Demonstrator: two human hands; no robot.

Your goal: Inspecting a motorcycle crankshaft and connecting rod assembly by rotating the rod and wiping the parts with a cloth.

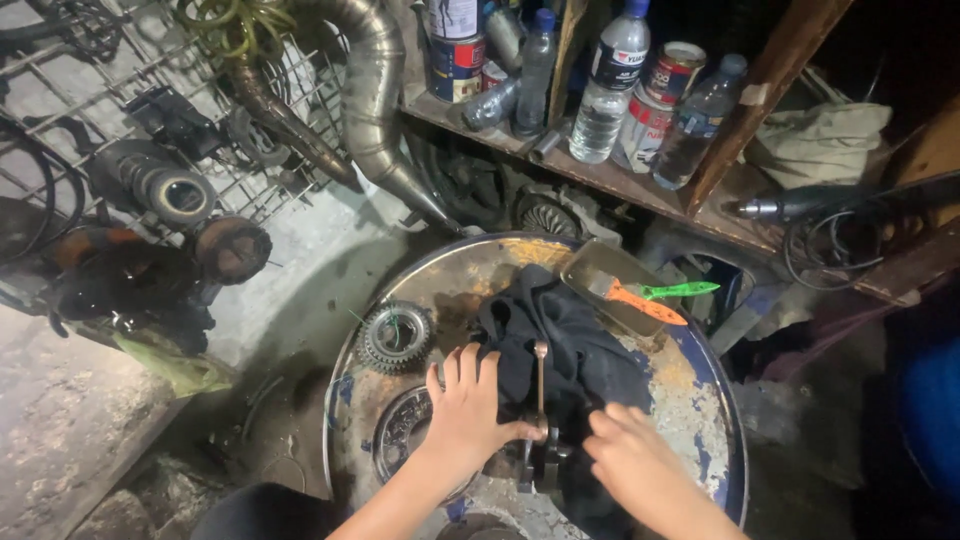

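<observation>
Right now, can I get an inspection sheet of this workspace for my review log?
Surface: rusty round drum top, blue paint flaking.
Job's things: metal connecting rod part upright on a black cloth.
Clutter: stacked gears; metal tray holding orange and green brushes.
Hands: left hand grips the part's base; right hand rests on the cloth beside it.
Cables: black cord coiled by a power tool on the right.
Surroundings: shelf with plastic bottles and tins; exhaust pipe against a wire rack.

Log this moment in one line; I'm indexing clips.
left hand: on metal part | right hand: beside it | under: black cloth | surface: drum top
</observation>
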